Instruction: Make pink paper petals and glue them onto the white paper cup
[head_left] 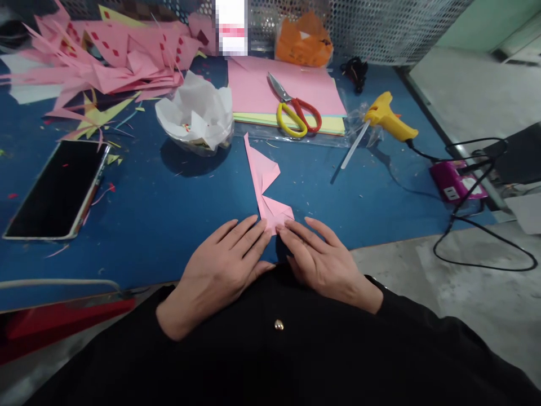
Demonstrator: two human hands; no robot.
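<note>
A folded piece of pink paper (262, 169) lies on the blue table, its narrow tip pointing away from me and a notch in its right side. My left hand (226, 259) rests palm down at its near end, fingertips pressing on the paper's lower left edge. From the other side my right hand (323, 259) touches the same end with its fingertips, the fingers stretched out. Both hands lie fairly flat, and neither is wrapped around the paper. The fingertips partly cover the near edge.
Scissors (291, 107) lie on stacked coloured paper (249, 84). A yellow glue gun (389, 118) is to the right, its cord running to a purple socket box (456, 180). At left are a phone (57, 189), a paper-lined bowl (196, 115) and pink paper scraps (127, 56).
</note>
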